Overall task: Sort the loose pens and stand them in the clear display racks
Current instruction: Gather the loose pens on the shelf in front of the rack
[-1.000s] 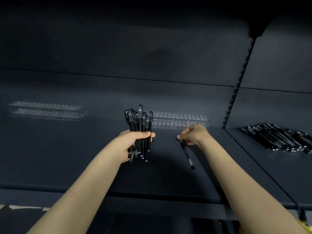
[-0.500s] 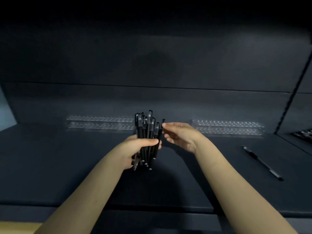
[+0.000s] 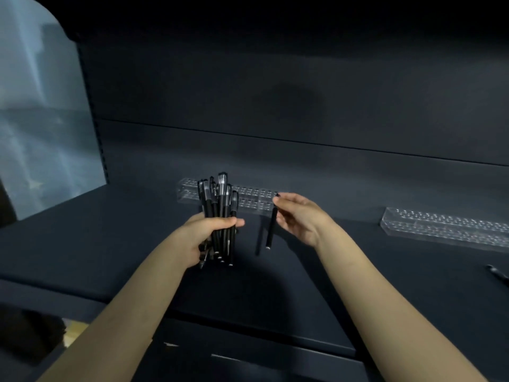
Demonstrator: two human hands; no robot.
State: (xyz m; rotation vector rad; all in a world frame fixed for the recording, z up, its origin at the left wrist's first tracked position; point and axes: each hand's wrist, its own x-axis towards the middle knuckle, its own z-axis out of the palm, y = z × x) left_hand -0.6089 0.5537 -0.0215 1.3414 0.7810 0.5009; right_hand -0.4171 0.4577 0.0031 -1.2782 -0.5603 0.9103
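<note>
Shelf [image 3: 96,244]: clear display rack [image 3: 256,201] at twelve o'clock, just behind both hands. Left grip [image 3: 209,234] wrapped round pen bundle [image 3: 220,199], upright. Right grip [image 3: 300,216] pinches single black pen [image 3: 271,230] by its top, hanging near vertical. Advise: hold it plumb, lower tip into one rack hole.

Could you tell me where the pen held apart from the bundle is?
Centre of the head view: the single pen hangs from the right hand, right of the left hand's bundle.

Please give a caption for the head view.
The left hand grips a bundle of pens; right hand pinches one pen near a clear rack.
</note>
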